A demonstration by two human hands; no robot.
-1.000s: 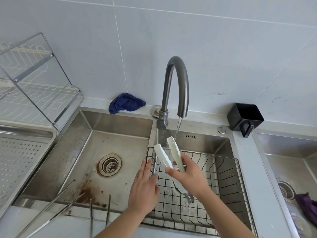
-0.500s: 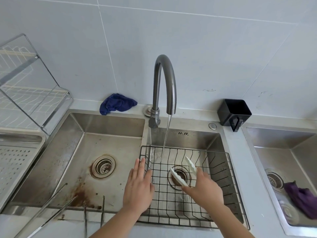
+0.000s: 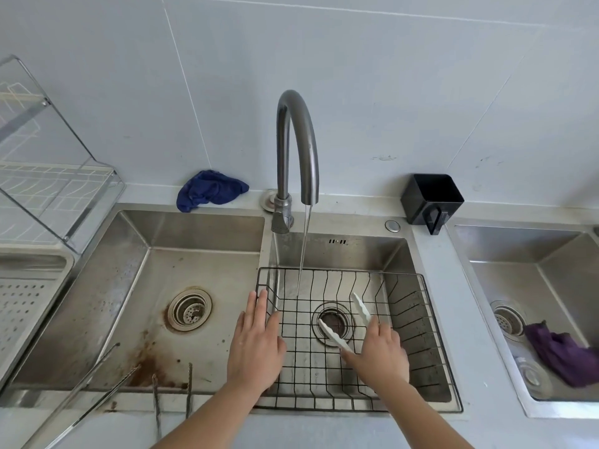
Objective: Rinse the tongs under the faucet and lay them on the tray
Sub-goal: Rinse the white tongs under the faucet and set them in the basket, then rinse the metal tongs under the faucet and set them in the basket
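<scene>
White plastic tongs lie low inside the black wire tray in the right basin, their two arms spread apart over the drain. My right hand holds them at the hinge end, which it hides. My left hand rests flat with straight fingers on the tray's left rim. The grey curved faucet runs a thin stream of water into the tray's back left part, apart from the tongs.
The left basin has a rust-stained drain. Two pairs of metal tongs lean over its front edge. A perforated tray and a dish rack stand at the left. A blue cloth, a black cup and a purple cloth are around.
My right hand has brought the white tongs down from under the stream into the wire tray and a little to the right. My left hand has stayed on the tray's rim.
</scene>
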